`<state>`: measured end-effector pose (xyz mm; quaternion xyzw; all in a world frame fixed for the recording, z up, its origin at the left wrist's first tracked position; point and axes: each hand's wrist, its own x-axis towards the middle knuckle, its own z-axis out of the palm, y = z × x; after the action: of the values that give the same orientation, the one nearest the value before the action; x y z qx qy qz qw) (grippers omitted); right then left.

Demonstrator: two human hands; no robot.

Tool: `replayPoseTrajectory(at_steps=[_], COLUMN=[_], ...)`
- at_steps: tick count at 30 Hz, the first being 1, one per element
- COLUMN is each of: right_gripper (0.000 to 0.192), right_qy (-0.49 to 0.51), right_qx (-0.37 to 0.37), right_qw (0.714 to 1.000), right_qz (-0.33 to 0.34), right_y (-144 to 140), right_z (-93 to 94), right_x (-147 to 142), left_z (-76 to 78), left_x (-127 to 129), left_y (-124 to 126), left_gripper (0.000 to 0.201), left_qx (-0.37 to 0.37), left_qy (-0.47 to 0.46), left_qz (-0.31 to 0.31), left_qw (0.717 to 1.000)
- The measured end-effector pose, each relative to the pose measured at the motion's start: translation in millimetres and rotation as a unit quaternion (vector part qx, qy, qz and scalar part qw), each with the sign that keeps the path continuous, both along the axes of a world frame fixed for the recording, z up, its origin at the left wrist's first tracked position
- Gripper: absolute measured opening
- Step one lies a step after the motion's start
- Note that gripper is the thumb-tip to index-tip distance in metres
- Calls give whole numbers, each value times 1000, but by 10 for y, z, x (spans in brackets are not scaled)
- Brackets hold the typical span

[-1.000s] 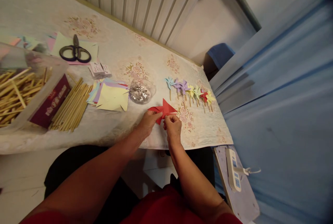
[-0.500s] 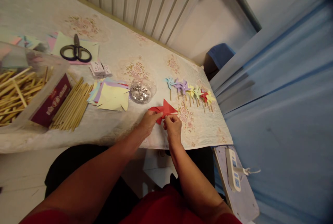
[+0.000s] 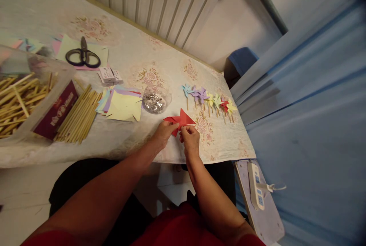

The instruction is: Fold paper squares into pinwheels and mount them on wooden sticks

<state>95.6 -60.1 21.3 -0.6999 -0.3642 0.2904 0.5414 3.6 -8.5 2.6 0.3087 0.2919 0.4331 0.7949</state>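
Note:
A red paper pinwheel (image 3: pixel 185 118) is held over the near edge of the table. My left hand (image 3: pixel 165 133) is closed, pinching its left side with thumb and fingers. Closed too, my right hand (image 3: pixel 190 136) has its fingertips at the pinwheel's lower middle; whether a pin is between them is too small to tell. Just beyond sits a clear round dish (image 3: pixel 156 100) of small shiny metal pieces. Further right lies a row of finished-looking pinwheels (image 3: pixel 200 95) on sticks, in blue, purple, yellow, green and red.
Left of the dish are cut paper squares (image 3: pixel 124 106), small white boxes (image 3: pixel 110 75) and black-handled scissors (image 3: pixel 83 57) on more paper. Wooden sticks (image 3: pixel 80 118) lie beside a clear plastic tub (image 3: pixel 64 71) of sticks. A power strip (image 3: pixel 256 187) rests at the right, near a blue curtain (image 3: pixel 311 124).
Almost nothing differs. Both hands keep their places on the red pinwheel, and the things on the table lie where they were.

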Motion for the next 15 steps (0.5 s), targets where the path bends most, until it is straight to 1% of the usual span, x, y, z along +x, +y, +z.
replayPoseTrajectory(at_steps=[2,4,6,8,9,10,12,14,15], right_gripper=[20,21,24,30,34,38,47,58,63], right_qy=[-1,-25,-64,-92,-90,-75,-2,76,99], right_qx=[-3,-5,8,32,41,41,14,-36,-57], right_qw=[1000,1000,996,988,986,987,996,996,993], right_qz=[4,-10,-58,-116,-134,-133,-87,-12,28], right_y=[-13,-45,-88,-123,-130,-128,-99,-48,-21], right_z=[5,20,50,99,130,164,233,290,310], right_x=[-10,4,73,207,295,390,573,706,745], left_z=[2,-7,-27,-46,-51,-51,-38,-18,-10], left_x=[1,4,5,-1,-8,-18,-42,-67,-77], left_y=[0,6,22,48,63,77,100,110,110], left_gripper=[24,24,23,22,23,24,28,32,33], left_qx=[5,13,20,22,24,26,33,40,45], left_qy=[1,6,13,17,15,10,-4,-20,-26], left_qz=[-3,2,13,18,15,7,-15,-44,-60], left_qw=[1000,1000,1000,999,999,1000,999,998,997])
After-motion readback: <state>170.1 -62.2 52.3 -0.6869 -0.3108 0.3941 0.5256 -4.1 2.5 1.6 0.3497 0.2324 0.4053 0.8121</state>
